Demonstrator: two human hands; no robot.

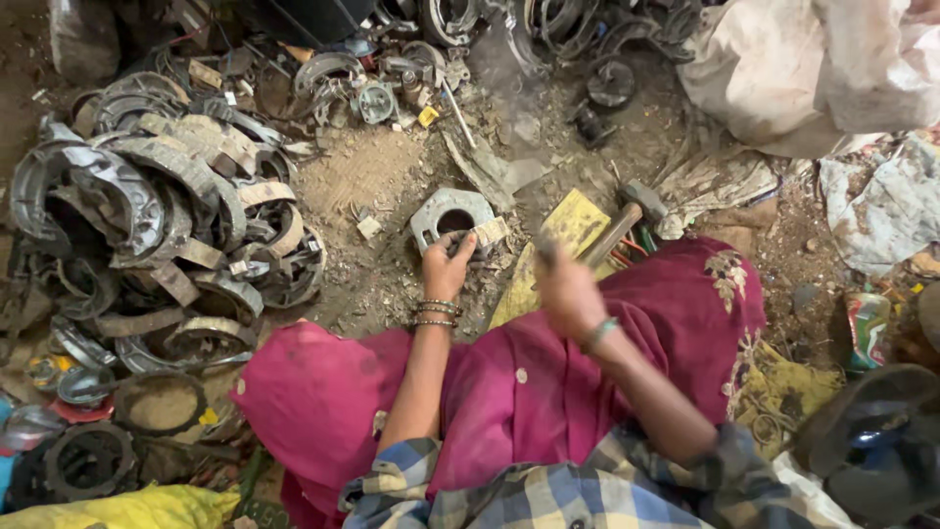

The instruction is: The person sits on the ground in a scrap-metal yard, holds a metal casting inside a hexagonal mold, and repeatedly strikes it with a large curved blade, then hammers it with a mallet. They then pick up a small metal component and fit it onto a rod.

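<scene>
Brake shoe (487, 233) under left hand (446, 266) (hammer (627, 220) in right hand (566, 292))

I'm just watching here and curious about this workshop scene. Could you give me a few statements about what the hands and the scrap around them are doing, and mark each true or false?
1. The left hand rests on a grey metal block with a round hole. True.
2. The right hand is empty. False: it grips a hammer, blurred as if moving.
3. A pile of curved brake shoes lies on the person's left. True.
4. The metal block sits on a clean wooden bench. False: it sits on dusty ground.
5. The left wrist wears bangles. True.
</scene>
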